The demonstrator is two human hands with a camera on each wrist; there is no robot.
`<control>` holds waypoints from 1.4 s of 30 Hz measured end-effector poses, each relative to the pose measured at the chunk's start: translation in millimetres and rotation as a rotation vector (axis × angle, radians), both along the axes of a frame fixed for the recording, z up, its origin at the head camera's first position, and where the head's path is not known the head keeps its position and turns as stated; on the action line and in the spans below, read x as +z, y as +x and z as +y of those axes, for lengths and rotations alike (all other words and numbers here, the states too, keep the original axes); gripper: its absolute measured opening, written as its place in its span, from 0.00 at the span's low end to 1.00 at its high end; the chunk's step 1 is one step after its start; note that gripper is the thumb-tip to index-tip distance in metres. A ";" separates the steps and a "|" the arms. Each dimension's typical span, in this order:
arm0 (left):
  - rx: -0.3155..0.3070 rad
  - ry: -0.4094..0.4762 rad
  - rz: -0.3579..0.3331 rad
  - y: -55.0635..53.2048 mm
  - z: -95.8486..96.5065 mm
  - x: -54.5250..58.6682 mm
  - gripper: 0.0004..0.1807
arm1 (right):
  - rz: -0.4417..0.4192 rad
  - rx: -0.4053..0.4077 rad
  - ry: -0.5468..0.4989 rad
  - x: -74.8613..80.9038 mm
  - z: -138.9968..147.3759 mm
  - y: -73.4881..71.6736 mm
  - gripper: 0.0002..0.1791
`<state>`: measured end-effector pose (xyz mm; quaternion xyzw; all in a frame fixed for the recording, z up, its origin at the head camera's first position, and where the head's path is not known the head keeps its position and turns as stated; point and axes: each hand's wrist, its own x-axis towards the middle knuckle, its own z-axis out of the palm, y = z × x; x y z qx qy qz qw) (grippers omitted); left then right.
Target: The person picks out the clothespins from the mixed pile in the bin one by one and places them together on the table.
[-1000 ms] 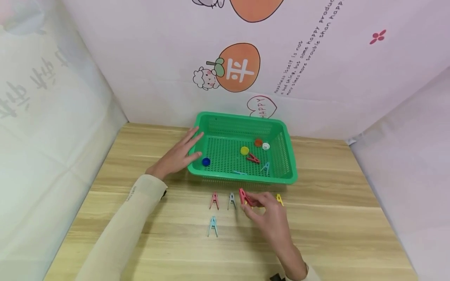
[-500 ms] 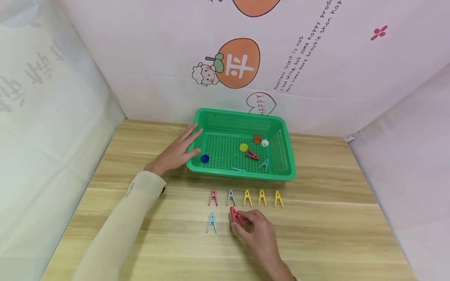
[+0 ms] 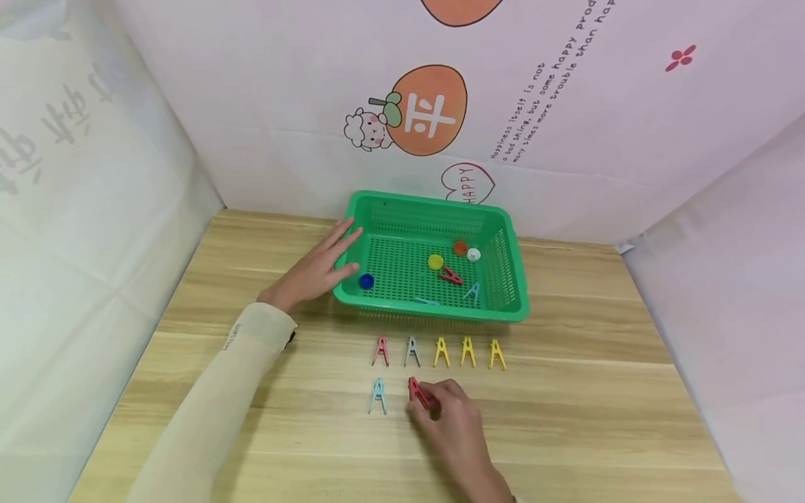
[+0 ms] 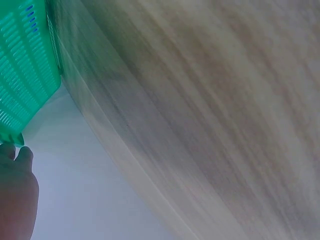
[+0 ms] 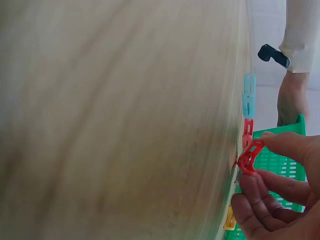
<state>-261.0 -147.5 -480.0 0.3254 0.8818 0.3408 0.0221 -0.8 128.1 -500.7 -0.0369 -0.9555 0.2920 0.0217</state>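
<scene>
My right hand pinches a red clothespin between thumb and fingers, low over the table just right of a light blue clothespin. In the right wrist view the same red clothespin shows between the fingertips. Above it runs a row: a pink clothespin, a grey one and several yellow clothespins. My left hand rests with spread fingers on the left rim of a green basket. In the left wrist view only part of that hand shows, at the basket's edge.
Inside the basket lie a blue cap, a yellow cap, an orange cap, a white cap, a red clothespin and two light blue pieces. Behind the basket rises a printed cloth wall; more cloth hangs at both sides.
My right hand has carried the red clothespin from over the yellow ones down and left, to beside the light blue clothespin. The left hand stays at the basket rim.
</scene>
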 end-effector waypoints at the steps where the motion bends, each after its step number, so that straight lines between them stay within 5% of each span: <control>1: -0.001 0.002 0.000 0.0 -0.1 -0.2 0.41 | -0.006 0.001 0.004 -0.2 -0.6 0.4 0.19; 22: 0.002 0.009 -0.012 2.5 0.7 4.6 0.41 | 0.031 0.009 0.153 2.4 -16.9 3.2 0.27; 38: -0.002 -0.017 -0.005 2.2 1.2 2.8 0.42 | -0.062 -0.036 0.036 7.8 -9.7 3.8 0.26; 42: 0.003 -0.023 -0.005 3.0 1.4 4.2 0.42 | -0.026 -0.031 -0.001 14.1 1.8 0.8 0.24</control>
